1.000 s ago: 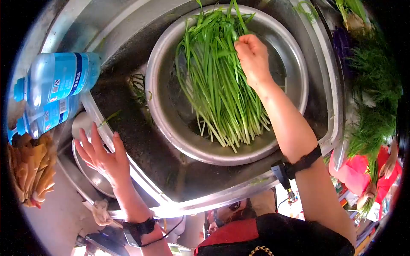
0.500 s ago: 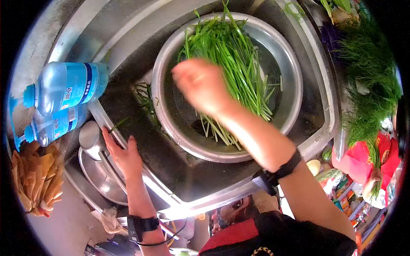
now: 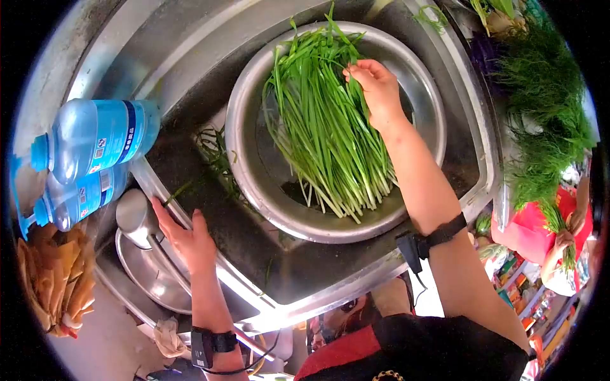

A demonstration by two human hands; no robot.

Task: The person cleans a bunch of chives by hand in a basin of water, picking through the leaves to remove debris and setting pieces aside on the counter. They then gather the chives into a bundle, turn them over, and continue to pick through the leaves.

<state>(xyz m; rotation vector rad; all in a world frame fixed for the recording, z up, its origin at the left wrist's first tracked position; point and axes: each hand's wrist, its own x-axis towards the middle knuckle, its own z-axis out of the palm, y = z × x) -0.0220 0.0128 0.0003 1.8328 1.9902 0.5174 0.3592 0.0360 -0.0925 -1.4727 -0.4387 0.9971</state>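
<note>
A bunch of garlic chives [image 3: 330, 120] lies in a wide steel basin [image 3: 236, 133], with leaf tips near the far rim and pale stem ends toward me. My right hand [image 3: 376, 89] is over the basin's upper right, thumb and fingers pinched on a chive leaf at the bunch's edge. Over on the left, my left hand [image 3: 190, 238] rests on the sink's metal edge, fingers spread and nothing in them. A loose green leaf [image 3: 178, 192] lies beside its fingertips.
The basin stands inside a metal sink [image 3: 305, 279]. Two blue bottles [image 3: 105, 136] lie at the left, above a steel ladle [image 3: 135, 209] and a steel bowl [image 3: 143, 270]. Feathery dill [image 3: 540, 108] lies at the right. Another person's hand [image 3: 564, 238] holds greens there.
My right hand has moved up and right from above the basin's left-middle to the bunch's right edge, and its fingers have closed on a leaf. My left hand stays at the sink edge.
</note>
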